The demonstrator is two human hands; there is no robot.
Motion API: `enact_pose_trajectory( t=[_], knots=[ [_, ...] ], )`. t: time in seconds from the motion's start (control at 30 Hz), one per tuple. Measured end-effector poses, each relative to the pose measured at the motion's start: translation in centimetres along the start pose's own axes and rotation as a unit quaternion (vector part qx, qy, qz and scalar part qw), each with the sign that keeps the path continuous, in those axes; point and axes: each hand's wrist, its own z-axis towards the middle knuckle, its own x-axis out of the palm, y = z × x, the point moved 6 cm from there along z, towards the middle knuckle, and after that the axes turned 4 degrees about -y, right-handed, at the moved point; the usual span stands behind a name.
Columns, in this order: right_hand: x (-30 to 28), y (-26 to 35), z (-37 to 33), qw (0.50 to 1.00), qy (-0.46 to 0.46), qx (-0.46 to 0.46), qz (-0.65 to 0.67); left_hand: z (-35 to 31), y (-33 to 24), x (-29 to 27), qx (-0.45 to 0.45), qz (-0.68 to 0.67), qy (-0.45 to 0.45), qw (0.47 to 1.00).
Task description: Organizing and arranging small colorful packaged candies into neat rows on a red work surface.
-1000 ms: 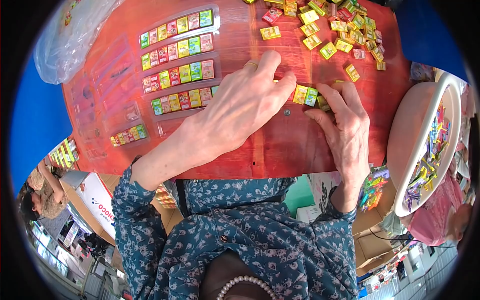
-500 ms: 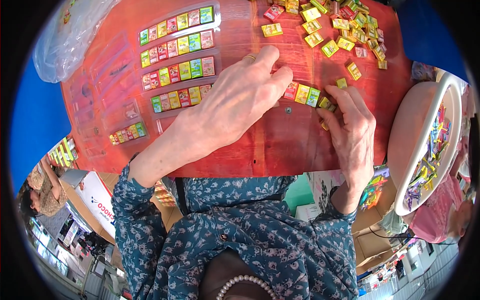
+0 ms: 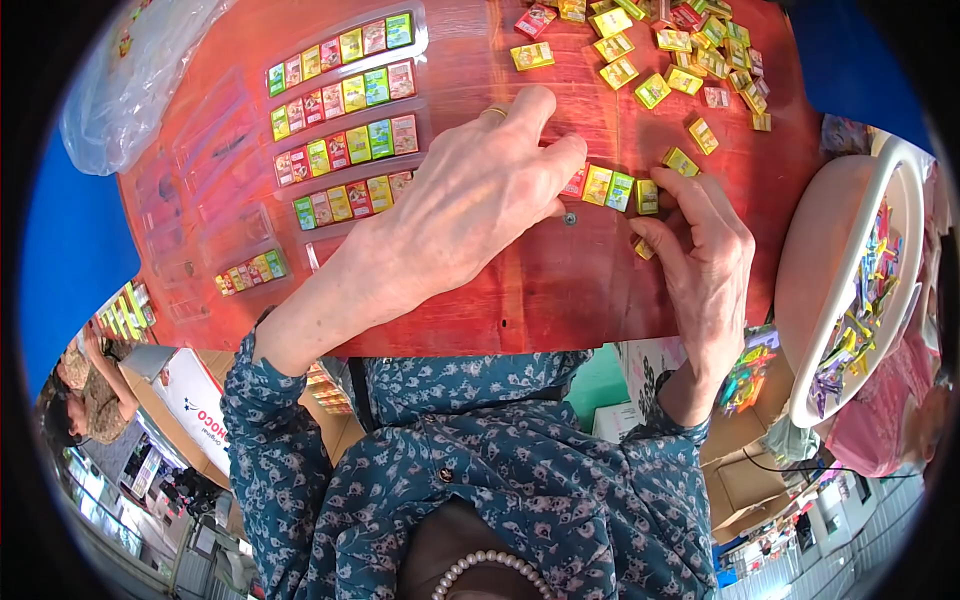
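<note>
Between my hands runs a short row of small cartons (image 3: 597,185), red, yellow and green, lying side by side. My left hand (image 3: 470,190), a ring on one finger, is closed around the row's left end, its thumb on the near side; the cartons beneath it are hidden. At the right end my right hand (image 3: 705,235) has its thumb and fingers bent around a small yellow carton (image 3: 647,197), which stands close to the green one. Another yellow carton (image 3: 643,248) shows by the thumb tip, and a yellow-green carton (image 3: 681,162) lies by the fingertips.
Clear plastic trays (image 3: 418,110) at left hold filled rows of cartons; a smaller filled pack (image 3: 252,272) lies nearer. Loose cartons (image 3: 690,60) are heaped far right. A white basin (image 3: 800,270) of colourful pieces stands right of the red table (image 3: 560,300). A plastic bag (image 3: 110,110) lies far left.
The yellow carton at my right fingers has turned from slanted to straight, in line with the row. My left hand keeps its place at the left end. The whole view has shifted slightly.
</note>
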Motion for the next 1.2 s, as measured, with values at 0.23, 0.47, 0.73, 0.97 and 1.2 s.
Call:
enact_pose_trajectory(
  t=[0.23,0.47,0.73,0.97,1.2],
  knots=[
    [0.5,-0.2,0.2,1.0,0.009,-0.012,0.007,0.1,-0.3,0.5,0.035,0.025,-0.027,0.999],
    [0.8,0.0,0.1,1.0,0.015,-0.01,0.003,0.0,-0.2,0.4,0.033,0.014,-0.026,0.999],
    [-1.2,-0.9,0.2,0.999,-0.024,0.009,-0.033,0.1,-0.2,0.5,0.024,0.014,-0.022,0.999],
    [-2.0,-1.2,1.2,0.994,-0.091,-0.031,-0.06,0.2,-0.1,0.5,0.01,0.017,-0.001,1.0],
    [-1.6,-1.3,1.8,0.988,-0.108,-0.064,-0.089,-0.1,0.2,-0.1,-0.026,0.005,0.023,0.999]
  ],
)
